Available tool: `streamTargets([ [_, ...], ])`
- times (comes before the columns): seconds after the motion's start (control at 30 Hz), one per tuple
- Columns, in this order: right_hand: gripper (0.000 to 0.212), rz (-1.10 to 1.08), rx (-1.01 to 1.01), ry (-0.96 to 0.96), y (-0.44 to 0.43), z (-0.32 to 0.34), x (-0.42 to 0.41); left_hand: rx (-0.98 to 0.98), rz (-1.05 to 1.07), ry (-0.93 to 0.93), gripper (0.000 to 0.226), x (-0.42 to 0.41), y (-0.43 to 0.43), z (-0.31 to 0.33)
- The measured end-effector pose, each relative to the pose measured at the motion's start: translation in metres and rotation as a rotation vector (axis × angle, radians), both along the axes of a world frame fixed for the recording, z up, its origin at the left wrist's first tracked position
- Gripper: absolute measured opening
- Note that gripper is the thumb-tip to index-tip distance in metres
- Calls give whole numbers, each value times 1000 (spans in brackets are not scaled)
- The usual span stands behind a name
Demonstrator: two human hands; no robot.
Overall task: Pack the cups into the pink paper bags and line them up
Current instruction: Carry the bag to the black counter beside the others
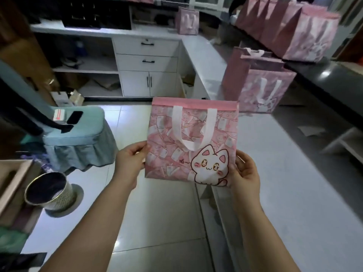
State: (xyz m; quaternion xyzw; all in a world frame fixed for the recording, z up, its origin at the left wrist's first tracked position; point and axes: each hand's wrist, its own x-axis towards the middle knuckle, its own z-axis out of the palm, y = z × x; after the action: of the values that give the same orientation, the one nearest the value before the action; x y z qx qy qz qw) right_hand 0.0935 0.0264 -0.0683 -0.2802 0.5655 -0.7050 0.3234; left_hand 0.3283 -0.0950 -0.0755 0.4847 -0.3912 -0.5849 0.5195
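Currently, the pink paper bag (192, 142) is held flat and upright above the tiled floor (161, 222), spanned between both hands. The left hand (129, 161) pinches its lower left edge, thumb on the printed face. The right hand (245, 173) grasps its lower right corner, just beside the cat print (210, 165). A white handle (193, 132) hangs down the front face, above both grips. Beyond the right hand, standing bags (259, 85) of the same pink rest on the floor. Further out, a row of bags (294, 30) lines a dark counter (334, 75). Outboard of the left hand stand a metal bin (49, 191) and a teal-covered chair (78, 138).
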Motion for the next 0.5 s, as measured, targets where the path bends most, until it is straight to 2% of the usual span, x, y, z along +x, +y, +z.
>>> streamTargets([
  [0.23, 30, 61, 73, -74, -112, -12, 35, 139, 75, 89, 18, 43, -88, -28],
  [0.5, 40, 263, 74, -14, -259, -21, 13, 206, 169, 142, 14, 40, -204, -41],
])
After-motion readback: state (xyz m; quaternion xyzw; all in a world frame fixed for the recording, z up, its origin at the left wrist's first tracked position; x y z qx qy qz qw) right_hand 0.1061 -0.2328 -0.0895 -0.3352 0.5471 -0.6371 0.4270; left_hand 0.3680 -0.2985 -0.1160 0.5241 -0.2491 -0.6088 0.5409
